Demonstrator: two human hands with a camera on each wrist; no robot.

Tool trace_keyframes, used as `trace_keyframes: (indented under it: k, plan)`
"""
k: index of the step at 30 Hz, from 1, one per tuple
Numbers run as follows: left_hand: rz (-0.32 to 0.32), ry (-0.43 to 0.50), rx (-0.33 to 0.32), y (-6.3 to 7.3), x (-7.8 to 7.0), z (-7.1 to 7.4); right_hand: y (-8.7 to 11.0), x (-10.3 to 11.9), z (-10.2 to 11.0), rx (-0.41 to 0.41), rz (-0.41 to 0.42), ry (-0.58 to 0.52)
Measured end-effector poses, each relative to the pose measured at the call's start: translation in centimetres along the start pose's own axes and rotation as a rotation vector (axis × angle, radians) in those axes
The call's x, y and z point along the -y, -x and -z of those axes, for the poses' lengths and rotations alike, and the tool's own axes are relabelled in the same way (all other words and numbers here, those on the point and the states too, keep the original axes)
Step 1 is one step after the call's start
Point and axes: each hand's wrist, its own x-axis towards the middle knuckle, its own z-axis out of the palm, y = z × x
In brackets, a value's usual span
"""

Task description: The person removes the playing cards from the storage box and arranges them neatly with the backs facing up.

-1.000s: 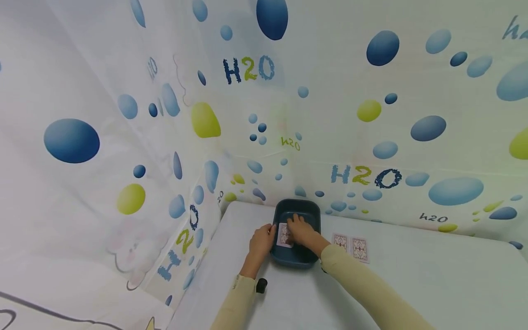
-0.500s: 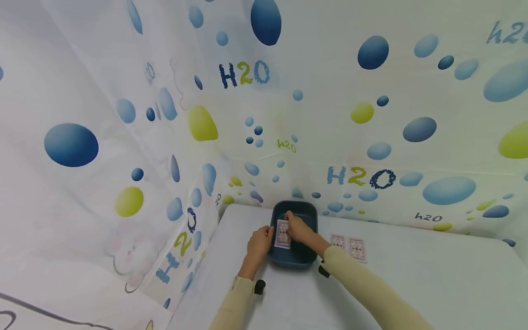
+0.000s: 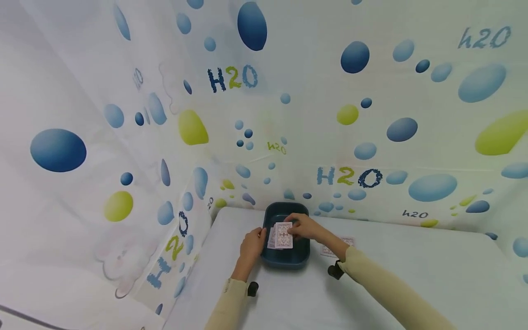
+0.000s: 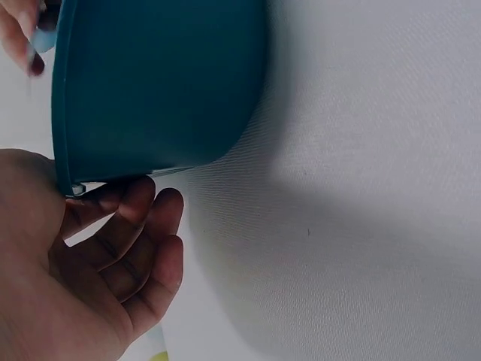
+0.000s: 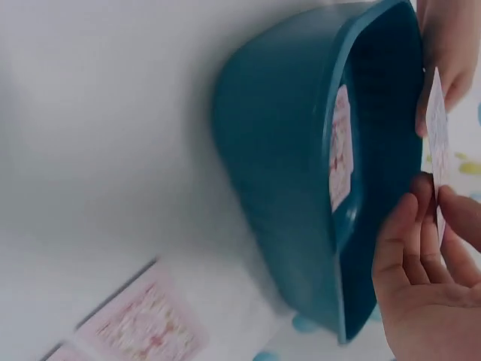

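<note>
A dark teal plastic basin [image 3: 284, 263] stands on the white table. My left hand [image 3: 251, 246] grips its left rim; in the left wrist view the fingers [image 4: 139, 241] curl against the outer wall, and the thumb is hidden. Between thumb and fingers, my right hand [image 3: 307, 228] pinches a playing card [image 3: 283, 235] by its right edge. That card, patterned back toward the head camera, is raised over the basin, seen nearly edge-on in the right wrist view. Lower down, another playing card [image 5: 341, 150] lies inside the basin; the raised one partly covers it from above.
Right of the basin, playing cards [image 3: 328, 250] lie back up on the white tabletop [image 3: 412, 275], partly behind my right forearm. A white sheet wall [image 3: 371, 137] with blue and green bubble prints rises directly behind the table.
My right hand, earlier down in the basin at the cards, has raised one playing card and drawn it slightly right, exposing another beneath. The left hand stays on the rim. The head view has shifted.
</note>
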Motion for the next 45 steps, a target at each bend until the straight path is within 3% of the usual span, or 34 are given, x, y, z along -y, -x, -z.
trace_keyframes:
  k: [6,15,27,40,45]
  plan:
    - [-0.015,-0.015,-0.038,0.1,0.4,-0.1,1.7,-1.5,2.1,0.014,0.001,0.019]
    - [-0.007,-0.028,-0.027,0.0,1.1,-0.2,4.0,-4.8,5.1,-0.008,0.028,0.009]
    - [0.010,-0.018,-0.012,0.1,0.8,0.2,7.1,-10.3,9.2,-0.044,0.053,0.009]
    - [0.005,-0.004,0.006,-0.1,0.4,-0.1,11.4,-15.9,12.9,-0.096,-0.114,0.071]
    - [-0.014,-0.002,0.007,0.0,0.0,-0.3,12.8,-17.3,13.6,-0.122,-0.120,0.132]
